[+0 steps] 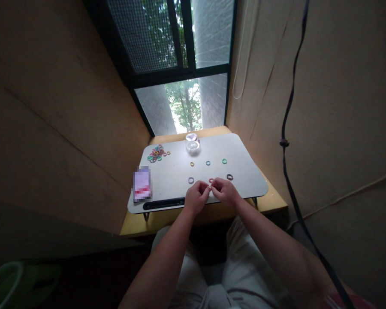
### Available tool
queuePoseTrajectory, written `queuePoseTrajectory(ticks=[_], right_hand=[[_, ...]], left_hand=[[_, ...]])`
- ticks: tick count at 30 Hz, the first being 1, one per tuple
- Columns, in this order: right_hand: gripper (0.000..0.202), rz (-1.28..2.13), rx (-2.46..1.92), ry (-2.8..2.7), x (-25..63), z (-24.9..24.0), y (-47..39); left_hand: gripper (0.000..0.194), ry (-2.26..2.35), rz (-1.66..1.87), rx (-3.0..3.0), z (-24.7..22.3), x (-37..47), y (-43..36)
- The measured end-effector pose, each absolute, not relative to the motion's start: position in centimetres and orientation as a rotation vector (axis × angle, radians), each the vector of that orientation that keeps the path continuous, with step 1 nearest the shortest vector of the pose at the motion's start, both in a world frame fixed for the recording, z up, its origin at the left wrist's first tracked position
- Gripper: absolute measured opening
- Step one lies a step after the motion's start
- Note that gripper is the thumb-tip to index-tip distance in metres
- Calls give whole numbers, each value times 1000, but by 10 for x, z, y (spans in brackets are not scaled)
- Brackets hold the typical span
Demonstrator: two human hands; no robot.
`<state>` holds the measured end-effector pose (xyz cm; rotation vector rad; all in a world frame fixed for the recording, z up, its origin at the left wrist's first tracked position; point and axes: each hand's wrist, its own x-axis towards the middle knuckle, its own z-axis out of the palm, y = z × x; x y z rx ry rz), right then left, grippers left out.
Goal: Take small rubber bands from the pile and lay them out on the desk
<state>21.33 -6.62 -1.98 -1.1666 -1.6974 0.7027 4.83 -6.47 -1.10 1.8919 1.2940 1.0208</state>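
Observation:
My left hand [197, 196] and my right hand [224, 191] meet fingertip to fingertip over the near edge of the white lap table [170, 180]. Both are closed in a pinch, with a tiny yellowish bit between them, too small to make out. Just beyond the fingers lies a red hair tie [211, 180], partly covered by my right hand. A pale purple hair tie [191, 180] and a dark one [230, 177] flank it. Farther back is a row of a yellow hair tie [192, 164], a blue one [208, 163] and a green one [224, 161].
A pile of colourful hair ties [156, 153] lies at the table's back left. A clear plastic tub [193, 146] stands at the back. A phone-like blurred object [142, 184] rests at left, near a black slot [164, 204]. A dark cord [287, 103] hangs at right.

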Motion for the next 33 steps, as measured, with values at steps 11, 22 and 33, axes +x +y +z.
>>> queuePoseTrajectory(ticks=[11,22,33], right_hand=[[11,677,-1191,-1713,212,-15,-67],[9,694,-1204,-1705,212,-18,-67],[11,689,-1186,-1708,212,-16,-68]], left_hand=[[19,1275,1043,1808,-11,49,-62],[17,1268,1031,1800,-12,50,-63],[15,1274,1066,1783,-13,49,-62]])
